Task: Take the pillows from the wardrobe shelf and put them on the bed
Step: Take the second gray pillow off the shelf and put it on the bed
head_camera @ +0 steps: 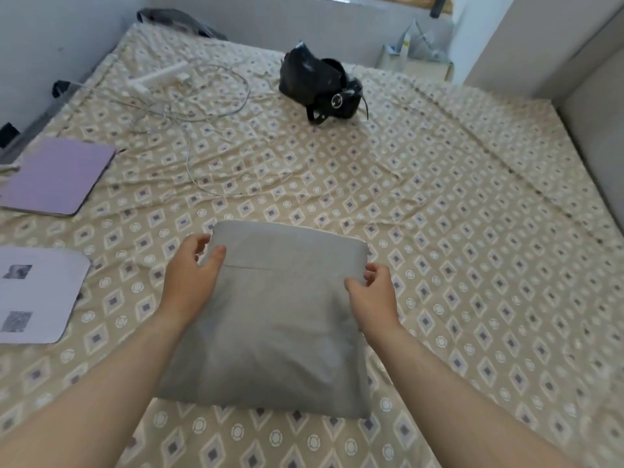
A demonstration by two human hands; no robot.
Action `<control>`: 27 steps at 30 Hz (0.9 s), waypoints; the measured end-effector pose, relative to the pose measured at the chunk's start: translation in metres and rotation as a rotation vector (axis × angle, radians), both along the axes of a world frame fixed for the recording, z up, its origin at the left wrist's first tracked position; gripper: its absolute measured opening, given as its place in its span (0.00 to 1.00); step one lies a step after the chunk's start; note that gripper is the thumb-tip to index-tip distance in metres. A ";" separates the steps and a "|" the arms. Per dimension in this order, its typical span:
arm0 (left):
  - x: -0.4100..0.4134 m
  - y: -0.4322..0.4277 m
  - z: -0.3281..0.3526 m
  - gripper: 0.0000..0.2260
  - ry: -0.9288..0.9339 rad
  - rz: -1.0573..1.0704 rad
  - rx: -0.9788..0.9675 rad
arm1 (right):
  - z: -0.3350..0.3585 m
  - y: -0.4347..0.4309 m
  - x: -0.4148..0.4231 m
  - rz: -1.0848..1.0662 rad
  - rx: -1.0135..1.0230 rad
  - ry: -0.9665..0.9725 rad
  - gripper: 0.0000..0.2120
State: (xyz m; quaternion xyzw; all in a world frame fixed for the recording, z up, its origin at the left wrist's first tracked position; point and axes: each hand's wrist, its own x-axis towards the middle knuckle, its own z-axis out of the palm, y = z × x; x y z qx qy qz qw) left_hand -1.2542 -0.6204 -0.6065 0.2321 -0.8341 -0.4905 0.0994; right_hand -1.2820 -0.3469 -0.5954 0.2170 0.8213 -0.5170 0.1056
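Flat on the bed, a plain grey square pillow.

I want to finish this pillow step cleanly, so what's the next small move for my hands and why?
Probably lift both hands straight off. The square grey fabric pillow already lies flat on the beige patterned bed sheet, and the left hand and right hand sit loosely open at its sides with no firm grip, so it looks placed.
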 end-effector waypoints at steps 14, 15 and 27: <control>-0.029 0.148 0.313 0.22 0.400 -0.359 0.092 | 0.316 0.096 0.031 -0.068 -0.106 0.535 0.22; -0.026 0.166 0.338 0.22 0.433 -0.408 0.111 | 0.341 0.111 0.038 -0.084 -0.093 0.593 0.20; 0.089 0.403 0.530 0.17 0.690 -0.956 0.223 | 0.517 0.313 0.251 -0.420 0.049 0.956 0.20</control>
